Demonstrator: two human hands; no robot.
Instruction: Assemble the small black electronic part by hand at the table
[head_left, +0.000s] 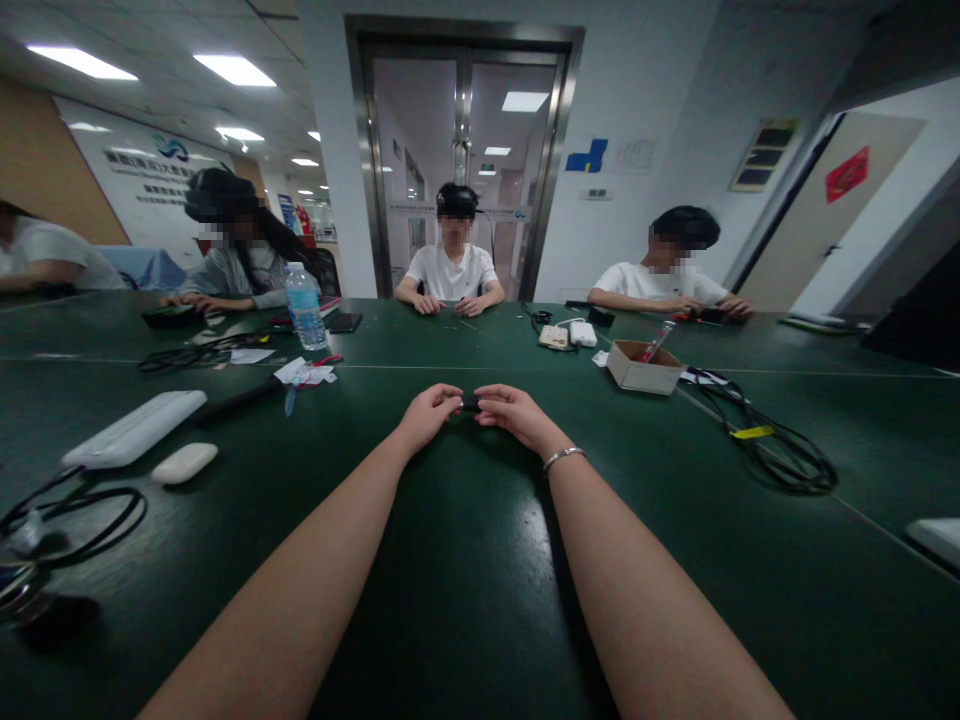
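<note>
Your two forearms run out straight across the dark green table (480,600) and meet at twelve o'clock. Your left hand (427,413) is curled knuckles-up, its fingers closed on one end of a small black object (470,404). Your right hand (517,415), a thin metal bangle (564,456) at its wrist, pinches the other end with bent fingers. The object is held between both sets of fingertips just above the tabletop; it is too small to tell its shape.

The table is smooth and glossy, catching the ceiling lights. At ten o'clock lie a long white rounded case (135,428) and a pebble-shaped white piece (184,462). At eleven o'clock stands a clear plastic water bottle (305,307). At one o'clock sits an open cardboard box (643,366), and past it coils a black cable (780,445).
</note>
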